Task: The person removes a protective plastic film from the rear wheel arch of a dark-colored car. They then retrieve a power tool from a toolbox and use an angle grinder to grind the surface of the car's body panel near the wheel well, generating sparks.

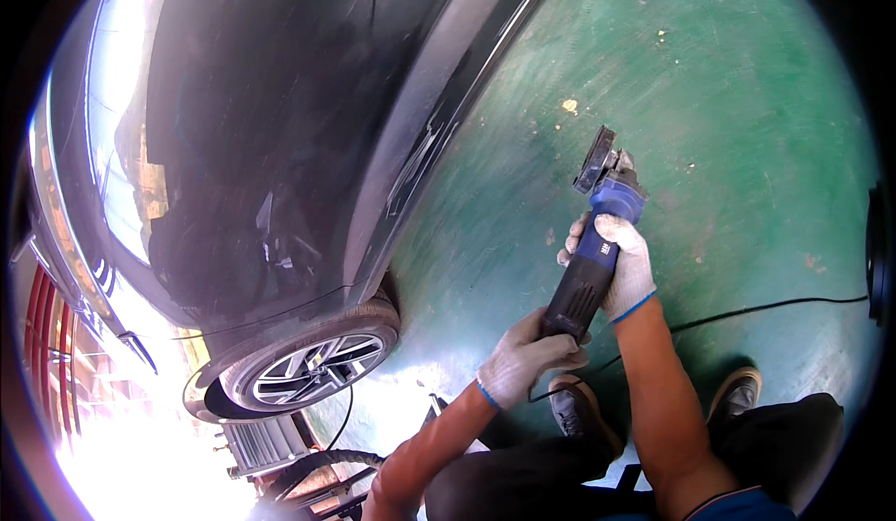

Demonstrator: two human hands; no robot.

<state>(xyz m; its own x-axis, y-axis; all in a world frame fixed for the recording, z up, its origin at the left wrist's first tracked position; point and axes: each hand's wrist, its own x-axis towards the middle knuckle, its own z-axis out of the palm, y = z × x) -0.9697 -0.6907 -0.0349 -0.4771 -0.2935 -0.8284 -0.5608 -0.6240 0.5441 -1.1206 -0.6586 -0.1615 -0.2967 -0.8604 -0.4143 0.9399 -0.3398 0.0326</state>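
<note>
Both my gloved hands are wrapped round a blue and black angle grinder (586, 274), held above the green floor. My right hand (627, 258), in a white knit glove with a blue cuff, grips the blue front part of its body. Around the black rear end closes my left hand (530, 358), gloved the same way. The grinder's dark disc and guard (595, 160) point away from me and tilt toward the car, touching nothing. A dark car (280, 129) stands to the left, with scuffs and pale scratches on its lower side panel.
A black power cord (747, 312) runs from the grinder across the floor to the right. The car's wheel (322, 370) is at lower left, with a grey ribbed box (266, 444) and a dark hose (317, 465) below it. My shoes (583, 409) are beneath the grinder. Pale specks dot the floor (747, 147).
</note>
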